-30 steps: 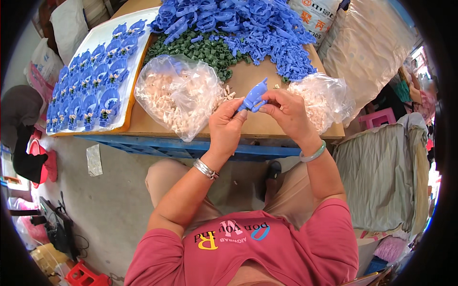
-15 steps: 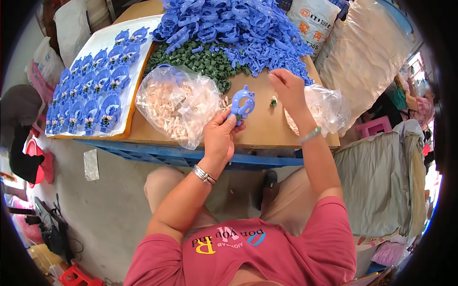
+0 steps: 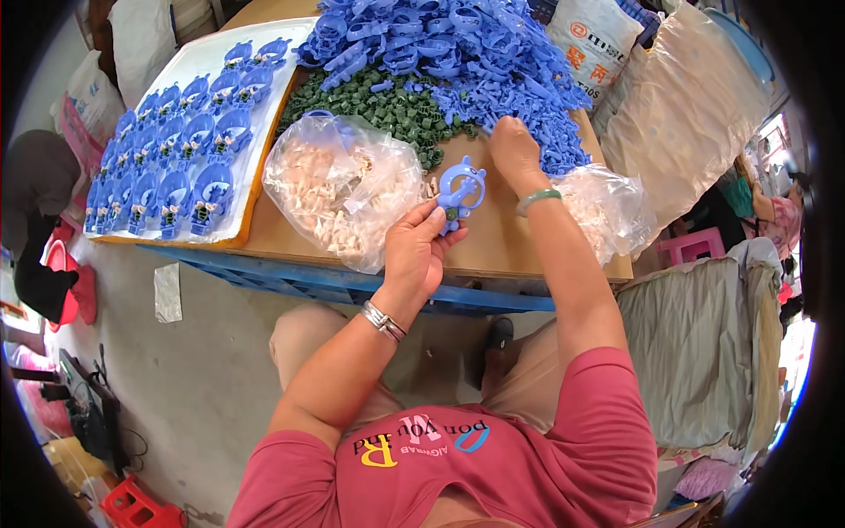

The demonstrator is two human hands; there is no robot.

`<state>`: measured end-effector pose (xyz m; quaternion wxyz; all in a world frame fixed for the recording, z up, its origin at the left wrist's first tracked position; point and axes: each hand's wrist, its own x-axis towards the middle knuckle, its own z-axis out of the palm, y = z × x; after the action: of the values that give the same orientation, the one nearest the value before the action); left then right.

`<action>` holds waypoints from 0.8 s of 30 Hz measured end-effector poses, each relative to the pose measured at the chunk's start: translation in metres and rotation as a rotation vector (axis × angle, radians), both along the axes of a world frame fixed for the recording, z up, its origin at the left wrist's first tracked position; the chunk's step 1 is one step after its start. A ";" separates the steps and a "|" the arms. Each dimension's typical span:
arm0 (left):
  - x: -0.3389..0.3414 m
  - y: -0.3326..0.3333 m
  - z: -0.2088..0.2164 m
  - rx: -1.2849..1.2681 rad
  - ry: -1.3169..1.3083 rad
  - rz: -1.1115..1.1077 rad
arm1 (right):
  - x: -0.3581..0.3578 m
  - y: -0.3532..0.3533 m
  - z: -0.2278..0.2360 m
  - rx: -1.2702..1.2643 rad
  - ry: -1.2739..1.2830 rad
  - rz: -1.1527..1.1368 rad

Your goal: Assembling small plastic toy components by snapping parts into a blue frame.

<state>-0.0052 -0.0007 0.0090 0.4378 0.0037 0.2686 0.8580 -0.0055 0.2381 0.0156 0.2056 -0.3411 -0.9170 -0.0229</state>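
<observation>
Between the thumb and fingers of my left hand [image 3: 415,251] is a blue plastic ring-shaped toy part [image 3: 461,187], held upright with its eared end away from me. A small dark green piece shows at its lower end. My right hand [image 3: 515,151] is at the near edge of a heap of small blue plastic parts [image 3: 550,132], its fingers bent and pinched together. Whatever is in that pinch is hidden. Left of the heap lie many green plastic pieces [image 3: 378,110]. Beside my left hand sits a clear bag of pale beige pieces [image 3: 339,189].
Larger blue ring parts [image 3: 422,35] pile up at the back. At left, a white board [image 3: 273,88] carries rows of assembled blue toys [image 3: 211,189]. Another bag of beige pieces [image 3: 603,207] stands at the right table edge. Large sacks [image 3: 678,114] rise beyond it.
My right hand has moved slightly left and forward to the small blue parts. My left hand, still holding the ring part, has shifted a little to the right. The whole view has shifted slightly.
</observation>
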 end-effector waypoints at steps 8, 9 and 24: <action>-0.001 -0.001 -0.002 -0.004 0.012 -0.031 | 0.080 -0.085 0.067 -1.030 0.386 0.443; 0.000 -0.001 -0.003 -0.001 0.028 -0.040 | 0.091 -0.093 0.064 -1.079 0.366 0.574; 0.008 0.001 -0.003 0.103 0.101 -0.033 | 0.111 -0.109 0.050 -0.665 0.291 0.700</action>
<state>0.0032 -0.0001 0.0063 0.4370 0.0739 0.2455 0.8621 0.1055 0.1295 0.0656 0.2071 -0.0597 -0.8959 0.3885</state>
